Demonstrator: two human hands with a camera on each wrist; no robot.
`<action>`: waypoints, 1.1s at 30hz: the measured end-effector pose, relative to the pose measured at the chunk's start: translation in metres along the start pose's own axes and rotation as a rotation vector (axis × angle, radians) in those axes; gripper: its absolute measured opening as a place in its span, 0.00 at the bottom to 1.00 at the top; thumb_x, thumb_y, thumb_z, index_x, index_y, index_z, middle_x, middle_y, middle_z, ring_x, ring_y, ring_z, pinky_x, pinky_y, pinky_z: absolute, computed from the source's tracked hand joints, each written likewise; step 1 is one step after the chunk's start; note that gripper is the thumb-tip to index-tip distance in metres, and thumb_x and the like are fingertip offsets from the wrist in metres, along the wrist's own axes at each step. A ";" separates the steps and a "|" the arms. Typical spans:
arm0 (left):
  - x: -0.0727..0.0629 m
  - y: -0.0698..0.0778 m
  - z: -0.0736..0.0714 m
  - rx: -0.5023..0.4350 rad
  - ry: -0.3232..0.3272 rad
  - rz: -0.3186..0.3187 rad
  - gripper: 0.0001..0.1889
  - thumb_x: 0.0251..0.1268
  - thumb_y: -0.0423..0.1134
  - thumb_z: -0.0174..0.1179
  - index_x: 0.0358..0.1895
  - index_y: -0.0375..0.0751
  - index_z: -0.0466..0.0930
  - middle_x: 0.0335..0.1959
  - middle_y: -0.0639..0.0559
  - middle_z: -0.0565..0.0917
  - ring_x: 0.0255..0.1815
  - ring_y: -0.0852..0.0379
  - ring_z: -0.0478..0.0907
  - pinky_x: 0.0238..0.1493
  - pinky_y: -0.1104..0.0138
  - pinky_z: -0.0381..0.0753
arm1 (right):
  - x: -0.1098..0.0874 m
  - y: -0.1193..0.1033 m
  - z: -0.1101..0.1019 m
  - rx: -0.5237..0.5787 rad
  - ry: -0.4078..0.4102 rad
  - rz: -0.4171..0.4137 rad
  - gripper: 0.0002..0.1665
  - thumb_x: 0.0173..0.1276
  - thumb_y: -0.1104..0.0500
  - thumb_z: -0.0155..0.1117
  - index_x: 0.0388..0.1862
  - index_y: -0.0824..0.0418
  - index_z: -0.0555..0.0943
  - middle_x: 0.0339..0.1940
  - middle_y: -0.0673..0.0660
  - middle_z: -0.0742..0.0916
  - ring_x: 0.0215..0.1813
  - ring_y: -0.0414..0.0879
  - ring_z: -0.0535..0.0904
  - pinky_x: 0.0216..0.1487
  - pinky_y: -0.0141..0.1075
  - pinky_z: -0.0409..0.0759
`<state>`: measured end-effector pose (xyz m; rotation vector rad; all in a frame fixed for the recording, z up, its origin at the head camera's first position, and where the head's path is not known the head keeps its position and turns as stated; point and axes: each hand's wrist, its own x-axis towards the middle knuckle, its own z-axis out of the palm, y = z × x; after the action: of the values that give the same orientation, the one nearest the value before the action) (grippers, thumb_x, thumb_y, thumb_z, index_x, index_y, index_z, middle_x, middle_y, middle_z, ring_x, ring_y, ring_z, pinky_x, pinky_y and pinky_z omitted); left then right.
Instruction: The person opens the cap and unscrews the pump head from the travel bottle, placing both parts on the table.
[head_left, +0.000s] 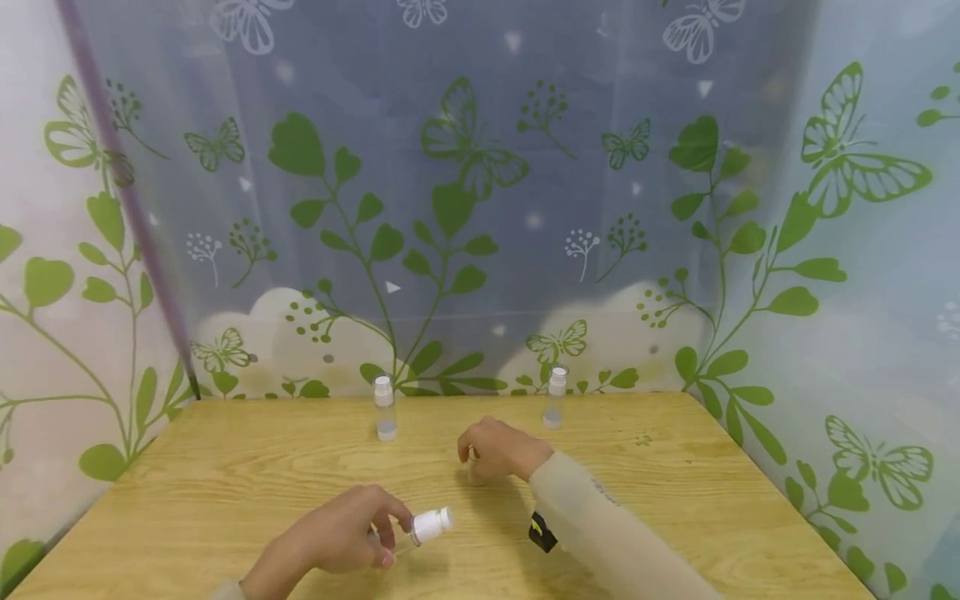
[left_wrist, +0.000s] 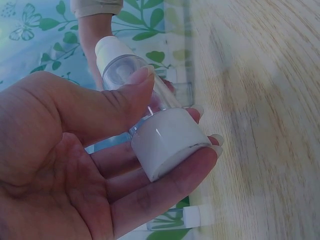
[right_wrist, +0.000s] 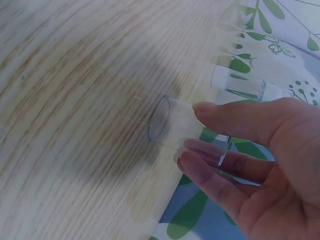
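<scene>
My left hand [head_left: 341,529] holds a small clear bottle [left_wrist: 167,140] with a white top and a white base. The bottle is tilted, its white top [head_left: 431,525] pointing right in the head view. In the left wrist view the thumb lies along the clear body and fingers support the base. Farther forward and to the right, my right hand [head_left: 498,450] pinches a clear, hollow cap [right_wrist: 172,122] between thumb and fingers. The cap's round rim faces the tabletop; whether it touches the wood I cannot tell. In the head view the fingers mostly hide it.
Two similar bottles stand upright toward the back of the wooden table [head_left: 262,467], one at left [head_left: 385,408] and one at right [head_left: 555,398]. Behind them hangs a curtain [head_left: 525,250] printed with leaves and butterflies. A black device [head_left: 542,532] sits at the right wrist.
</scene>
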<state>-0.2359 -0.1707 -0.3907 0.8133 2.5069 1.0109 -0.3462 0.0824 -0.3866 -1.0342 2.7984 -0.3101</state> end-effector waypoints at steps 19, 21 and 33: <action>0.000 0.002 -0.001 0.011 0.005 0.006 0.18 0.52 0.21 0.69 0.46 0.40 0.88 0.30 0.45 0.89 0.29 0.60 0.81 0.32 0.68 0.80 | 0.003 -0.002 -0.001 -0.035 0.033 -0.035 0.10 0.59 0.68 0.76 0.40 0.61 0.89 0.41 0.56 0.91 0.37 0.42 0.82 0.39 0.32 0.82; 0.000 0.002 -0.001 0.009 0.005 0.003 0.18 0.52 0.20 0.69 0.46 0.40 0.88 0.30 0.45 0.89 0.29 0.59 0.81 0.32 0.67 0.80 | 0.003 -0.002 -0.001 -0.036 0.031 -0.035 0.10 0.59 0.68 0.76 0.40 0.61 0.89 0.41 0.56 0.91 0.38 0.42 0.83 0.39 0.33 0.82; -0.001 0.001 0.000 0.021 0.007 0.008 0.18 0.51 0.21 0.70 0.45 0.41 0.88 0.30 0.44 0.89 0.29 0.60 0.81 0.32 0.67 0.80 | 0.003 -0.004 -0.001 -0.040 0.009 -0.010 0.11 0.59 0.68 0.75 0.42 0.61 0.89 0.43 0.56 0.91 0.39 0.43 0.83 0.40 0.34 0.83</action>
<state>-0.2347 -0.1703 -0.3902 0.8281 2.5264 0.9940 -0.3456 0.0773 -0.3852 -1.0585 2.8192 -0.2615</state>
